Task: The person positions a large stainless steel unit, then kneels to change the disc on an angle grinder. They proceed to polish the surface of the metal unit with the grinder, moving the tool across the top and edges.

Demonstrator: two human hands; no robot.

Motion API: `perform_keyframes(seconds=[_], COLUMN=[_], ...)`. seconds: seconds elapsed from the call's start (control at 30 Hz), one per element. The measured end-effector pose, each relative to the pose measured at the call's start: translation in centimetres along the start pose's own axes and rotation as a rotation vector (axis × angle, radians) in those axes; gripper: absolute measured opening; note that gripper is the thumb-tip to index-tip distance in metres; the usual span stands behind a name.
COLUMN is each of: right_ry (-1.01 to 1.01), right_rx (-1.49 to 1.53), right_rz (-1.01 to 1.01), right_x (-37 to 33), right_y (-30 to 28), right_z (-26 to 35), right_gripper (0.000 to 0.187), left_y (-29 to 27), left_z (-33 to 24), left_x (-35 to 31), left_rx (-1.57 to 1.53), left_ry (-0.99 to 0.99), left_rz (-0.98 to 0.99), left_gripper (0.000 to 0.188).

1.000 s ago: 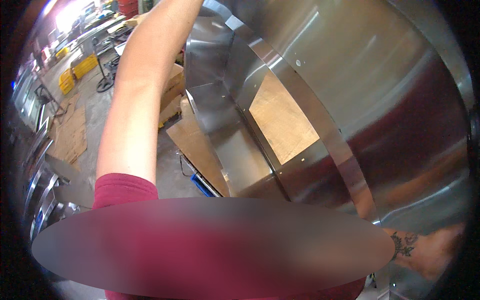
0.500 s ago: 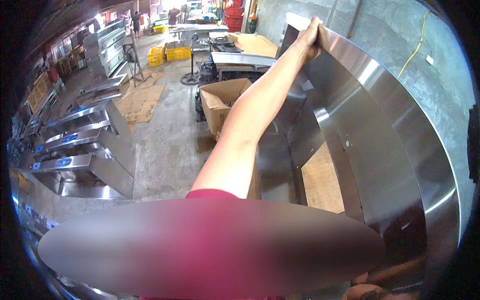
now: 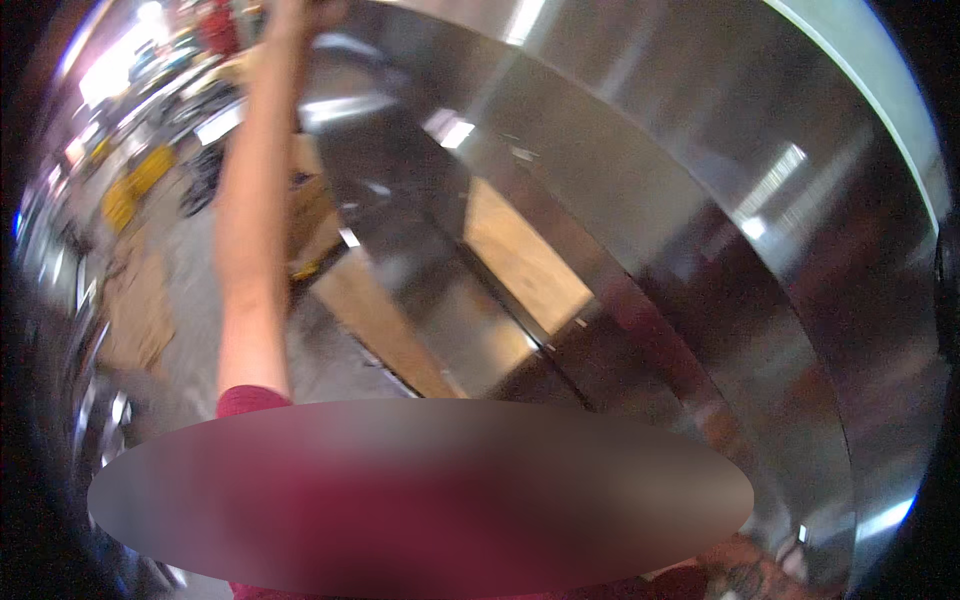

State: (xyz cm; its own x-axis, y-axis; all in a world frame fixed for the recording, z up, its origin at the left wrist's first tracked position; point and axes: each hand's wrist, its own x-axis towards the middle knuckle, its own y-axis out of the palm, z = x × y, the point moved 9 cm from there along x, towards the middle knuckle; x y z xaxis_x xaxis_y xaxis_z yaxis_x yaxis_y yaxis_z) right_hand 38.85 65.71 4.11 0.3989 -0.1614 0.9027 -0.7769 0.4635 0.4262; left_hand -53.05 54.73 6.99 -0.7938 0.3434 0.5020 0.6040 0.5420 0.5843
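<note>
A large, shiny stainless steel housing [image 3: 630, 170] with a hollow inside and long bent panels fills the middle and right of the head view. My left hand [image 3: 318, 14], at the top edge, is closed on the far end of its upper rim; the fingers are partly cut off and smeared. My left arm stretches straight out along the housing's left side. My right hand [image 3: 755, 572] sits low at the right, close to the steel's near end, too dark and blurred to read its fingers. Through a rectangular opening in the housing shows a tan board [image 3: 525, 265].
A cardboard box [image 3: 312, 215] stands on the floor just beyond my left arm. Farther left are yellow crates [image 3: 140, 185] and flat cardboard [image 3: 140, 300] on the concrete floor. A pale wall [image 3: 905, 60] rises behind the housing. A blurred oval hides the lower middle.
My view has swung right and tilted, so the housing fills more of the picture. My left hand and arm now appear farther left and higher. The crates have shifted left in view.
</note>
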Motion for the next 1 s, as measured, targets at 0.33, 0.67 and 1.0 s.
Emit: perform_keyframes(seconds=[0.33,0.67,1.0], right_ry=[0.588,0.729,0.762], right_rx=[0.049,0.307,0.485], right_rz=[-0.175,-0.227,-0.255], right_x=[8.5,5.8,3.5], right_y=[-7.7,-7.8,-3.8], right_z=[-15.2,-21.3,-22.5], right_gripper=[0.041,0.043,0.044], left_y=[-1.4,-1.0,3.1], left_z=[-1.1,-3.4,-0.3], left_x=[0.3,-3.5,2.4], left_rx=[0.014,0.011,0.538], left_ry=[0.033,0.09,0.316], left_rz=[-0.038,-0.11,0.393], left_gripper=[0.036,0.035,0.007])
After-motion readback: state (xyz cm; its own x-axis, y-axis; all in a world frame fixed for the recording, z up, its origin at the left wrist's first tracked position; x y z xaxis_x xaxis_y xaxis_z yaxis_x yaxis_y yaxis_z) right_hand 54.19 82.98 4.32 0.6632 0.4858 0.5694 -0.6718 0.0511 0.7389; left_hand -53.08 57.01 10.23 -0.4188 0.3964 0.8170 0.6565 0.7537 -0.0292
